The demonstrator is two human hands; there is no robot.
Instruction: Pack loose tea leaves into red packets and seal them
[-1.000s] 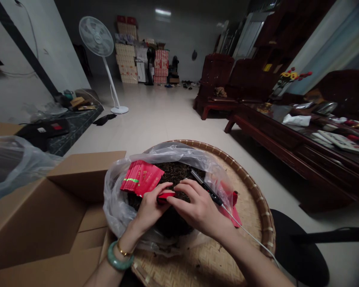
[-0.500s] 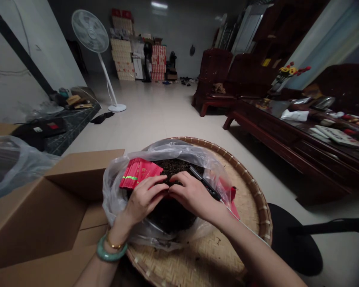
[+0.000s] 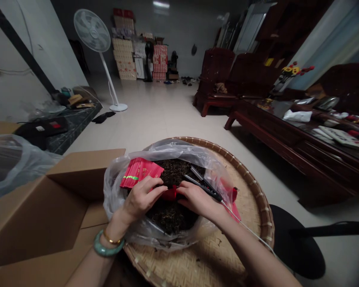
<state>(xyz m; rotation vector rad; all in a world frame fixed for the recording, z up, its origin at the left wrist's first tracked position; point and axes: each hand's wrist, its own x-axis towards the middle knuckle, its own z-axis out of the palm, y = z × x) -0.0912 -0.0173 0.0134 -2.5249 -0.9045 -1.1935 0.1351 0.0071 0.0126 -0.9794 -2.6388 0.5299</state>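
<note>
Between my hands is a small red packet (image 3: 169, 195), held over dark dried leaves (image 3: 175, 170) that look like loose tea. The fingers of my left hand (image 3: 143, 196) are closed on its left part. At its right end, my right hand (image 3: 194, 196) pinches it with curled fingers. The leaves lie in a clear plastic bag (image 3: 115, 175) with its mouth spread wide. A fanned stack of flat red packets (image 3: 140, 172) rests on the leaves at the left. Just beyond my right hand lies a black hand-held clamp sealer (image 3: 208, 187), jaws apart, with a white cord.
A round woven bamboo tray (image 3: 259, 199) carries the bag, with more red packets (image 3: 235, 199) at its right. An open cardboard box (image 3: 42, 207) stands on the left. Farther off are a white fan (image 3: 106, 75), a dark wooden table (image 3: 287, 135) and stacked cartons (image 3: 124, 57).
My hands have drawn slightly apart, so the red packet shows between them. My right hand has lowered a little, uncovering more of the sealer and its jaws.
</note>
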